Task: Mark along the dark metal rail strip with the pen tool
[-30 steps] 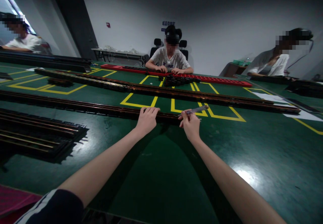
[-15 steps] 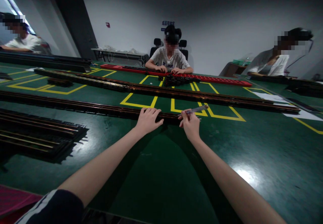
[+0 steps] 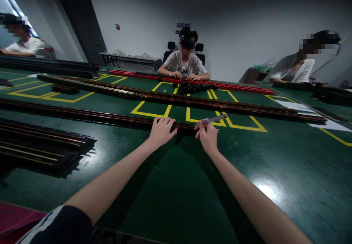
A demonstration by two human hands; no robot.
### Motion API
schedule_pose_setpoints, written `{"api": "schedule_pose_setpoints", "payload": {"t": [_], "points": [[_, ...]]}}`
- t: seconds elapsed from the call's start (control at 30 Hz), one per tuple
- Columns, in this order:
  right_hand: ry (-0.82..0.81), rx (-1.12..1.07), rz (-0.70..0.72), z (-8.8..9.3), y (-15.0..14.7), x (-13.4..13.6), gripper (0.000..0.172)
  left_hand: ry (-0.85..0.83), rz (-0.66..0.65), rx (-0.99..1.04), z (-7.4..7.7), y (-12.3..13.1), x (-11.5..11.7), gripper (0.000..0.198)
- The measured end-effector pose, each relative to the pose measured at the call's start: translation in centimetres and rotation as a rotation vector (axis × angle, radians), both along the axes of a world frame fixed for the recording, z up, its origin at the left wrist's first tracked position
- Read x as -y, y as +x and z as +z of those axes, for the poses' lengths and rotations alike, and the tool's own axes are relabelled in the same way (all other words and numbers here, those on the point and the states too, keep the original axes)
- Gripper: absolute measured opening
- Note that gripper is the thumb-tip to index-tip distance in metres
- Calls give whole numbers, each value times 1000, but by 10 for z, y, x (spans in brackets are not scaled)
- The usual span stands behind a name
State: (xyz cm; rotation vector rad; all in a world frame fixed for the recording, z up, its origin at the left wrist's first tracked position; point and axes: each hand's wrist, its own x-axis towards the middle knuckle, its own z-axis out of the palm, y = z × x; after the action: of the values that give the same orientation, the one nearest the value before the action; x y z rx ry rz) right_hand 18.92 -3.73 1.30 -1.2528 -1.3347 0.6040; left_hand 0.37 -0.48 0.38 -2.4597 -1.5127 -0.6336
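Though likely stiff, seemed best held by the edges of the strip, under spread left hand, near right hand clamped on pen-like tool.

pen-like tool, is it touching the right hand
Touching: the head view shows the pen-like tool held in the fingers of the right hand, its end sticking out past them.

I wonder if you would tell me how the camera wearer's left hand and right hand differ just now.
The left hand lies back-up over the long dark strip, while the right hand grips a slim, clear pen-like tool. The left hand's fingers reach forward with the thumb apart; the right hand's are curled in. The right hand is nearer the strip's end than the left hand. Both are bare.
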Motion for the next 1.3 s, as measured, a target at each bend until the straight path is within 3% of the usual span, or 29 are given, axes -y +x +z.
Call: {"api": "schedule_pose_setpoints", "payload": {"t": [0.4, 0.9, 1.3], "points": [[10, -90, -92, 0, 0, 1, 55, 8, -17, 12, -4, -1, -3, 38], [29, 5, -75, -3, 3, 0, 55, -32, -31, 27, -1, -2, -2, 37], [6, -75, -89, 1, 1, 1, 53, -44, -29, 22, 0, -3, -1, 37]]}}
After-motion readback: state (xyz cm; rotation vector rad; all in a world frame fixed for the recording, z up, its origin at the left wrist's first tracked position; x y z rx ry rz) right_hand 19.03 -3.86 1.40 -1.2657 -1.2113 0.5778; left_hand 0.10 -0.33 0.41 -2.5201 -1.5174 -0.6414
